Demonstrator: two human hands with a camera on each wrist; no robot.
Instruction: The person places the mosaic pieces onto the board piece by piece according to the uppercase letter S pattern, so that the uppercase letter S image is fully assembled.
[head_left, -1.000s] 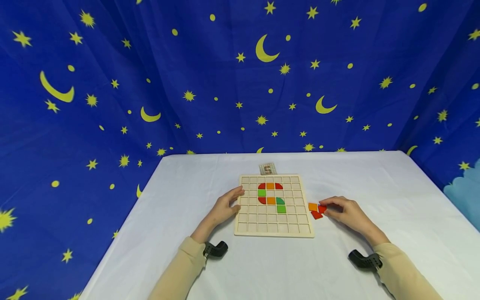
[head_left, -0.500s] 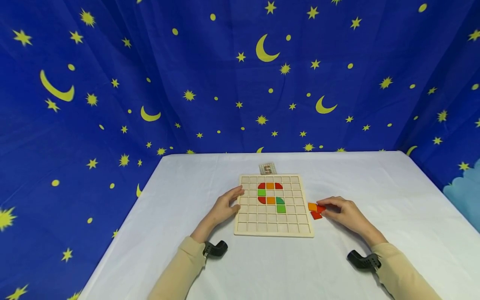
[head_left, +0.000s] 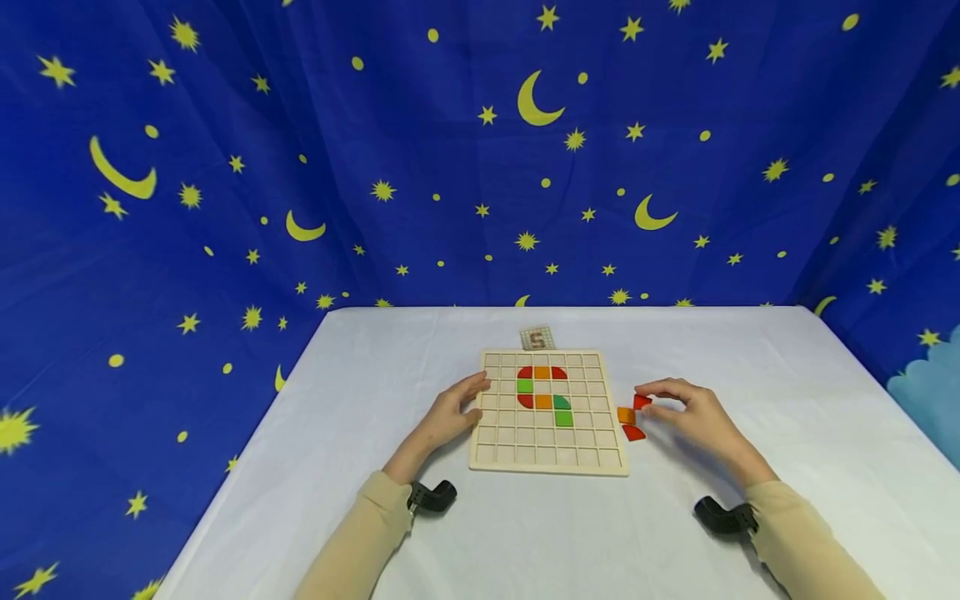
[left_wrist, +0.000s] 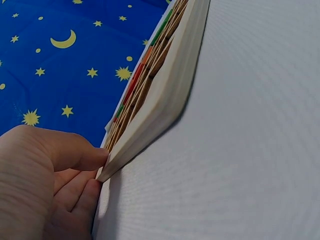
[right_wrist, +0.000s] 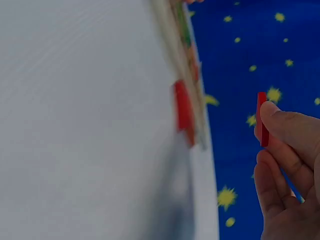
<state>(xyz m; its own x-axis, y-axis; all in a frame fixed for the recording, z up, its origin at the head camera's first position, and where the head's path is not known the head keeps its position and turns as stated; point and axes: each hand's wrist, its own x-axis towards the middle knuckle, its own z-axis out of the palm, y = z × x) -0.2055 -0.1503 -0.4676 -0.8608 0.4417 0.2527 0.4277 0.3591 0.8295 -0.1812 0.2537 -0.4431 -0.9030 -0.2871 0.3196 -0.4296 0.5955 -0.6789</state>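
Observation:
A wooden grid board (head_left: 547, 456) lies on the white table, with red, orange and green tiles set in several of its cells. My left hand (head_left: 448, 412) rests against the board's left edge, fingertips and thumb touching the rim; the left wrist view shows the thumb (left_wrist: 82, 152) on that edge. To the board's right, my right hand (head_left: 693, 417) pinches a red tile (right_wrist: 262, 119) between thumb and fingers, raised off the table. An orange square tile (head_left: 626, 415) and a red rounded tile (head_left: 633, 432) lie between that hand and the board.
A small pattern card (head_left: 537, 338) with a brown S-like figure lies at the board's far edge. Behind the table (head_left: 405, 342) hangs a blue curtain (head_left: 450, 150) with yellow stars and moons. Black wrist mounts (head_left: 433, 497) sit on both forearms.
My right hand has lifted the red tile from beside the orange one and shifted it slightly away from me. The left hand and the board stay in place.

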